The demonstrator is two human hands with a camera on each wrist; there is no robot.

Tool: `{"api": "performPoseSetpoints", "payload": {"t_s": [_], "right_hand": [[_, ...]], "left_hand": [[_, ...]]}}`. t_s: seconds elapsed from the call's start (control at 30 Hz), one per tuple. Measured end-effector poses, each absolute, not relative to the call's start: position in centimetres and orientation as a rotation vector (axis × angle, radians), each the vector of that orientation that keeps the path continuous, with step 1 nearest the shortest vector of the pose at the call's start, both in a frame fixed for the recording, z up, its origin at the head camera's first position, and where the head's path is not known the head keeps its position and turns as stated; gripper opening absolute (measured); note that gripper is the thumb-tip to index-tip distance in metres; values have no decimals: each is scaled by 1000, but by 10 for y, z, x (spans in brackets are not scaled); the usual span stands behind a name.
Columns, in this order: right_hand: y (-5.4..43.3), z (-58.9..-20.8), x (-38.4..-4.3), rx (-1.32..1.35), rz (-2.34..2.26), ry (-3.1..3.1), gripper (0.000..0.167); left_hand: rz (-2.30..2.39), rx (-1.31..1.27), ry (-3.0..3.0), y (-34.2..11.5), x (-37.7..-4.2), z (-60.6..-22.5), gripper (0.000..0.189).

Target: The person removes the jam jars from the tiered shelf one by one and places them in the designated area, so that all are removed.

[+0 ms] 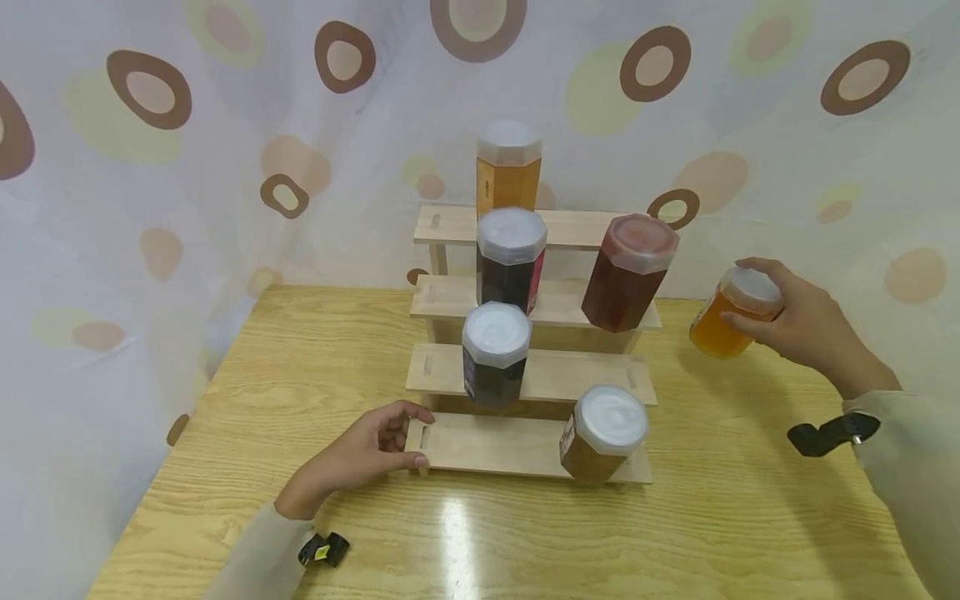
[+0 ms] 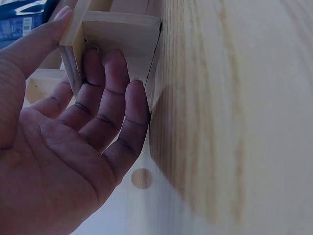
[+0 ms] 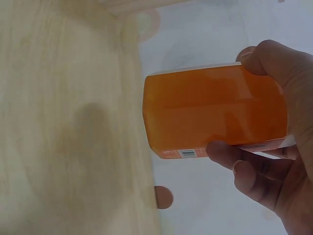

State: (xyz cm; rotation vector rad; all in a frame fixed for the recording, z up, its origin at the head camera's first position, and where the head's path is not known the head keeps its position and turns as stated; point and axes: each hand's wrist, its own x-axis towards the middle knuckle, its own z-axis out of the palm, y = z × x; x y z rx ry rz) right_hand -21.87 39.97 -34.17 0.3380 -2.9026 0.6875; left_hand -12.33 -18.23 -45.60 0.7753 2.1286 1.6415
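At the right, my right hand (image 1: 806, 321) grips a jar with orange contents and a whitish lid (image 1: 726, 325), thumb and fingers on opposite sides. The right wrist view shows this orange jar (image 3: 215, 110) off the table, with a barcode on its label. My left hand (image 1: 367, 450) holds the left end of the lowest step of a stepped wooden rack (image 1: 480, 442). In the left wrist view, the left fingers (image 2: 112, 83) curl at the end of the wooden rack (image 2: 122, 29). A jar with brownish contents (image 1: 600, 446) stands at the lowest step's right end.
More jars stand on the higher steps: a dark jar (image 1: 495, 375), another dark jar with a pink label (image 1: 506, 279), a red-brown jar (image 1: 632, 275) and an amber jar (image 1: 510, 179) at the top. Behind the wooden table (image 1: 315, 350) hangs a patterned cloth (image 1: 225, 192).
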Motion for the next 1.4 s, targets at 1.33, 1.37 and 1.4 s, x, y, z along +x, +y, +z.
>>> {"api": "performPoseSetpoints", "payload": {"t_s": [1.33,1.37,1.4], "right_hand": [[428,-392,-218,182,653,-2958,81],[429,-393,-218,179,652,-2959,81],[430,-393,-218,176,655,-2962,81]], "left_hand": [[1634,749,2130,-183,-123,-454,44],[1634,750,2129,-183,-124,-454,44],[1635,751,2127,-184,-124,-454,44]]}}
